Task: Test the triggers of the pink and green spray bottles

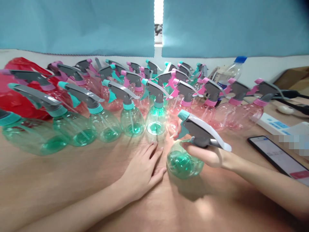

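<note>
My right hand is wrapped round the neck of a green spray bottle, whose teal, grey and white trigger head leans above my fingers. The bottle is slightly tilted over the table; whether its base touches is unclear. My left hand lies flat on the wood just left of it, fingers stretched out, holding nothing. Beyond my fingertips stands a green spray bottle with a teal collar, beside a similar bottle.
Rows of green and pink spray bottles span the back. A red bag lies at the left. At the right are a phone, a white power strip, cables and a blue-capped clear bottle. Blue curtains hang behind.
</note>
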Tool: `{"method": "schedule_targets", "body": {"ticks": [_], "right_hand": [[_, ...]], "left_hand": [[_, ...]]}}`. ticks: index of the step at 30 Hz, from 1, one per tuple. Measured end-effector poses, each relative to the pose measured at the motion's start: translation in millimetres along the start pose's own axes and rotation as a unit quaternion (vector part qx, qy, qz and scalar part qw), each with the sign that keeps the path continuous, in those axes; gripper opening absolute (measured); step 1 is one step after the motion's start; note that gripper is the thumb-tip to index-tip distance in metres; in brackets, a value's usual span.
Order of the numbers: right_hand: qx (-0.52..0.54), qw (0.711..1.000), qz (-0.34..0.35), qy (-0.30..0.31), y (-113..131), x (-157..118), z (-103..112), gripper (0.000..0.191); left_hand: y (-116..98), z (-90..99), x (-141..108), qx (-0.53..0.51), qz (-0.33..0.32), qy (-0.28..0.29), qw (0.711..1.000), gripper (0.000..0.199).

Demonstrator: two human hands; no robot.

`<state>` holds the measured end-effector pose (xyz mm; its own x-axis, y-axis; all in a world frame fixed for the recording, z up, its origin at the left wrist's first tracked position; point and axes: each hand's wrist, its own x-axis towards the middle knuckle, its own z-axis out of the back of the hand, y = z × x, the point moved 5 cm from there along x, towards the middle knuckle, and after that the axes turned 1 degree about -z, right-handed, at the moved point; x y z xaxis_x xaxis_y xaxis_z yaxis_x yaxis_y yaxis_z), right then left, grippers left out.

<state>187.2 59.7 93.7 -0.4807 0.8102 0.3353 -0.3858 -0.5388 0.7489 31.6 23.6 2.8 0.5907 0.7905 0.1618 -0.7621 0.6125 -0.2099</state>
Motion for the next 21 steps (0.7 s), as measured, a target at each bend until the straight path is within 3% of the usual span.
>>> {"method": "schedule_targets", "body": {"ticks": [7,21], "right_hand": [[0.100,0.994,0.028,0.029,0.1,2.2,0.6,0.030],[0.157,0.984,0.081,0.013,-2.5,-0.6,-0.1,0.021]], "left_hand": [[0.2,1.5,0.0,-0.008,0.001,-0.006,1.000,0.051],[-0.6,1.4,0.9,0.001,0.003,0.003,1.000,0.050]]}}
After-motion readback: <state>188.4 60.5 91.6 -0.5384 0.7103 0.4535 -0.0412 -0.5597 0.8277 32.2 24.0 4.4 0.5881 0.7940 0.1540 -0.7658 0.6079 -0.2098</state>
